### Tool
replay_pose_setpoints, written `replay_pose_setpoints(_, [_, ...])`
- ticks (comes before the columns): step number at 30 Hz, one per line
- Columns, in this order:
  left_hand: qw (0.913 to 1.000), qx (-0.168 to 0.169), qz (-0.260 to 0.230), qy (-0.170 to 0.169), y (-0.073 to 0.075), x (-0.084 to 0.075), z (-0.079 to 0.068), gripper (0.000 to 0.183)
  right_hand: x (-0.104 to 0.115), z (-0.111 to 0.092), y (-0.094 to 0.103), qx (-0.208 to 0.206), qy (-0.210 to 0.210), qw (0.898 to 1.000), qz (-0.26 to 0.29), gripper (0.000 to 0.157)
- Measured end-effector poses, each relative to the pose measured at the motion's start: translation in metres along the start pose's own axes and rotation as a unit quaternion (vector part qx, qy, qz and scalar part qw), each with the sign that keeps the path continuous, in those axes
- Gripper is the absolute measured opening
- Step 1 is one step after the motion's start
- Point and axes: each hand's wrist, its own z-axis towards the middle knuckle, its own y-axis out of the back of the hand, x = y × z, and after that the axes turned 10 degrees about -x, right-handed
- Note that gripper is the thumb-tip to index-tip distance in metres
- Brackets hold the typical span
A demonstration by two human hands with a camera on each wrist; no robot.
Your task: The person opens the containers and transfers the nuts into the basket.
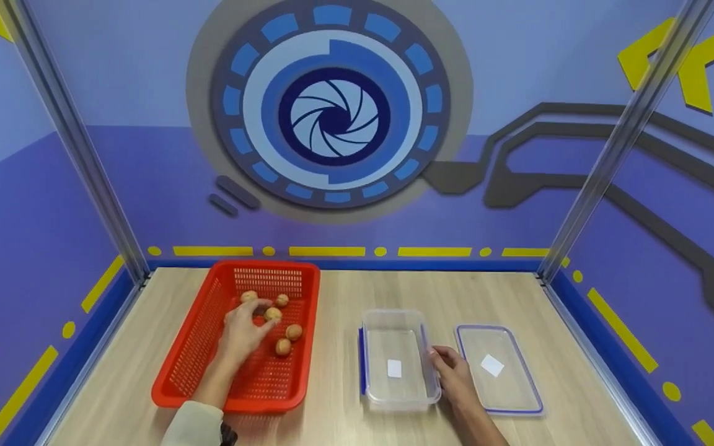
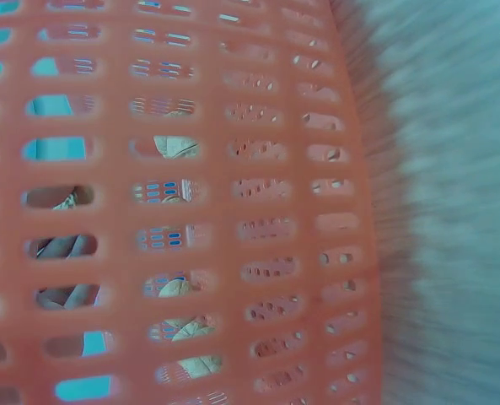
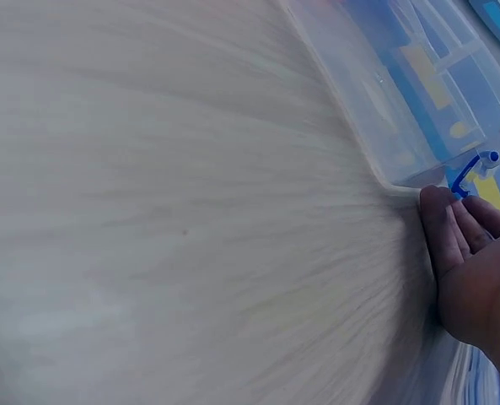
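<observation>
In the head view my left hand (image 1: 244, 331) reaches into a red plastic basket (image 1: 313, 291). Its thumb and index finger close around a walnut (image 1: 274, 314). Several other walnuts (image 1: 294, 332) lie on the basket floor. The left wrist view is filled by the slotted basket wall (image 2: 207, 219), with pale walnuts glimpsed through slots. A clear plastic food container (image 1: 394, 399) stands uncovered on the table. My right hand (image 1: 456, 375) holds its right side, thumb by the rim; in the right wrist view the fingers (image 3: 443, 228) sit low beside a blue-edged clip flap (image 3: 469, 173).
To the right of the container, its clear lid (image 1: 506, 387) with a blue seal lies flat, a white label on it. The wood-grain table (image 1: 344, 297) is bounded by printed panels (image 1: 165, 192) and metal posts (image 1: 605, 167).
</observation>
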Motion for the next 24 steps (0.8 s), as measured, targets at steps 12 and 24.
replay_pose_setpoints(12, [1.0, -0.002, -0.001, 0.003, -0.001, 0.001, 0.0, 0.047, 0.003, -0.003, -0.001, -0.006, 0.005, 1.0, -0.003, 0.04])
replay_pose_setpoints(24, [0.9979, -0.025, -0.013, -0.058, 0.0, -0.024, -0.002, 0.042, 0.004, -0.001, 0.0, -0.002, 0.0, 1.0, -0.01, 0.039])
